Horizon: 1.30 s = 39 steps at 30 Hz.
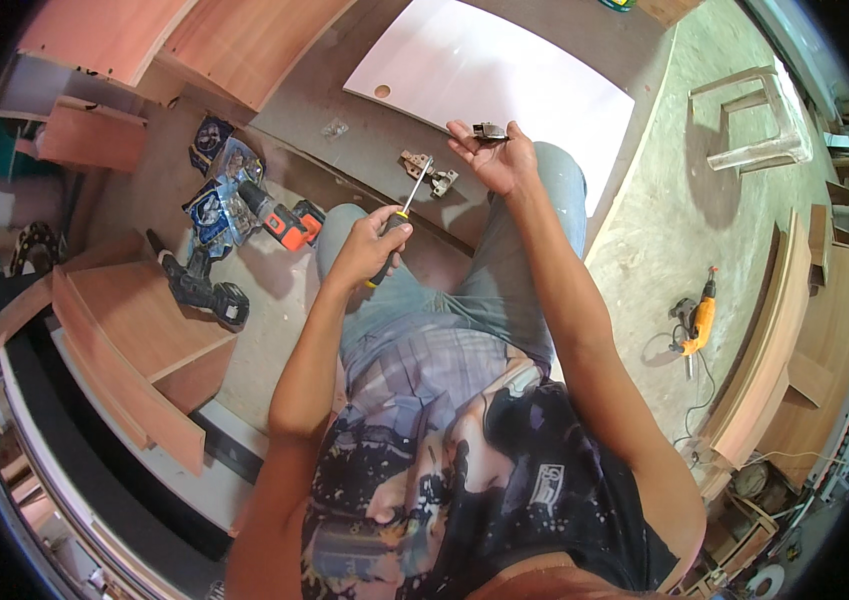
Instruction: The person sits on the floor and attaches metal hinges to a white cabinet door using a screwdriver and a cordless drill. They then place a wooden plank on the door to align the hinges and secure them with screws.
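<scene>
My left hand (372,245) is closed round the black and yellow handle of a screwdriver (414,190), whose thin metal shaft points up and away from me. Its tip appears over a pair of metal cabinet hinges (441,182) lying on the brown board; I cannot tell whether it touches them. Palm up, my right hand (506,165) holds another cabinet hinge (489,131) between thumb and fingers. Beyond it lies a white panel (504,70) with a small round hole (382,91) near its left corner. A small clear packet (334,127) rests left of the hinges.
An orange and black cordless drill (289,226), a black cordless drill (202,284) and blue packets (212,215) lie at my left. Wooden cabinet parts (139,330) stand farther left. At my right are a plastic stool (759,120), a yellow corded drill (701,318) and long wooden boards (769,340).
</scene>
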Tool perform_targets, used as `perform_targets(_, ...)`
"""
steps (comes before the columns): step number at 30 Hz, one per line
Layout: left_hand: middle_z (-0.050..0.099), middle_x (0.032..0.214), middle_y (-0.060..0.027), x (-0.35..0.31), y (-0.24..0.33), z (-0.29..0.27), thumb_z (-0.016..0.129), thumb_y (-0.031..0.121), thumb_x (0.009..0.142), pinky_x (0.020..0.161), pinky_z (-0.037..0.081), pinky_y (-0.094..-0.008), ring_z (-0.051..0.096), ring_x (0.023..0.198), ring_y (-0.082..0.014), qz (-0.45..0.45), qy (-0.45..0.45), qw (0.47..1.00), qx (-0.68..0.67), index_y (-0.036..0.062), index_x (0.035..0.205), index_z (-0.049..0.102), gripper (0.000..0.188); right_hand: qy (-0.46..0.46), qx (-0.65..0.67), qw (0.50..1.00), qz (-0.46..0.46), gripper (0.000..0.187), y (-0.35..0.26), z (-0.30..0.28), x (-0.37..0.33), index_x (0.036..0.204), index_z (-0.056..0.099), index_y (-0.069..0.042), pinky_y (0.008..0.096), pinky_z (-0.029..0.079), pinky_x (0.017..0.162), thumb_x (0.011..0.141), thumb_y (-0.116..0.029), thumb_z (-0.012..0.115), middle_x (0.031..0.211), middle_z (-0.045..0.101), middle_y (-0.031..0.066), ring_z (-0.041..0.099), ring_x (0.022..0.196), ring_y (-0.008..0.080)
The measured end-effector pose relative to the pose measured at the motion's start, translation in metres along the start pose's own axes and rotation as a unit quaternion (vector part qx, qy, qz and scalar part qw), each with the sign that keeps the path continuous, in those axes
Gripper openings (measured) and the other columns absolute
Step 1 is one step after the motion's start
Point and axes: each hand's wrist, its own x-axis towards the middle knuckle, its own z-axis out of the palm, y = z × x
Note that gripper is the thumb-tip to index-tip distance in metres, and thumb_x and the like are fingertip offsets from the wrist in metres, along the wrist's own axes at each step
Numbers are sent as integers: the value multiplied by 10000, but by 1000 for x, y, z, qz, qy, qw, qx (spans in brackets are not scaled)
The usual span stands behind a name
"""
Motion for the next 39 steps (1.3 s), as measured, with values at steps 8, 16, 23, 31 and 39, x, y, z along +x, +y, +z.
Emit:
perform_targets(8,567,742,-8,2,-4,2,647,214,922,463,445,-241,546,545,-80,-2,9,999,-39,3,1234,532,393,4,-41,999,15,687,2,4,-5,1386,216,97,583,249,1135,1036,-485,106,1432,365,313,461,1275,473)
perform_targets(16,565,745,-10,4,-11,-11,626,233,943,454,463,-236,560,554,-87,3,49,991,-127,58,1202,519,331,6,-95,995,12,520,12,7,-4,1259,428,22,592,366,1063,1055,-414,230,1283,505,276,498,1237,461)
perform_targets(23,564,739,-20,-15,-72,-46,627,282,942,455,468,-247,566,557,-112,-12,133,958,-254,65,1195,520,349,117,-251,959,66,385,67,-28,55,1014,574,-25,400,489,584,1017,-396,472,741,577,83,596,736,253)
perform_targets(31,563,741,-32,-24,-103,-43,621,224,933,461,480,-269,566,565,-122,11,182,937,-299,74,1189,526,311,148,-450,878,73,199,175,-34,120,1084,565,-51,493,537,775,932,-167,619,989,635,120,647,823,285)
perform_targets(39,562,791,-63,-25,-105,-55,590,184,940,484,492,-281,569,581,-139,15,132,920,-368,52,1249,494,350,84,-870,441,-204,302,118,-21,121,1061,660,-68,445,503,865,887,-313,639,1069,651,173,626,1006,363)
